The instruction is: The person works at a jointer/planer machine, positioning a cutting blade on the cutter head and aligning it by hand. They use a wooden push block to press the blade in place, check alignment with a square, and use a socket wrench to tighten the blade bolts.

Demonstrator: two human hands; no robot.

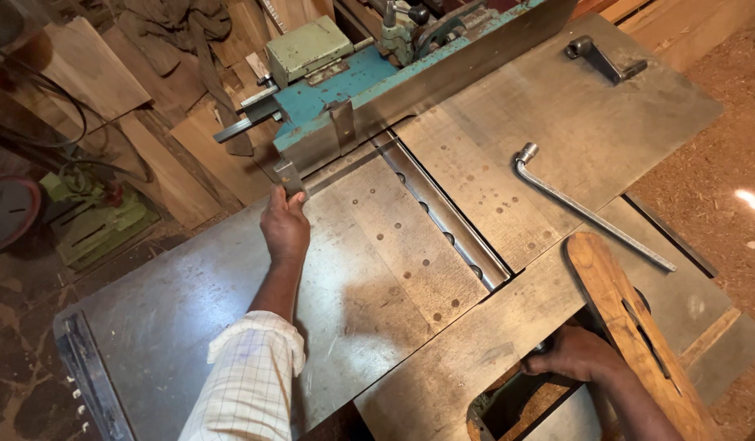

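Your left hand (285, 226) grips fence bracket (289, 176); right hand (575, 353) reaches under table (182, 310), grip hidden. Risk: sleeve (251, 376) near exposed cutter slot (443, 214).

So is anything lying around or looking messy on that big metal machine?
Yes. A long bent metal wrench lies loose on the machine table, right beside the open cutter slot. A crank handle sits loose near the far corner. The left hand grips the fence's end; the right hand reaches under the edge.
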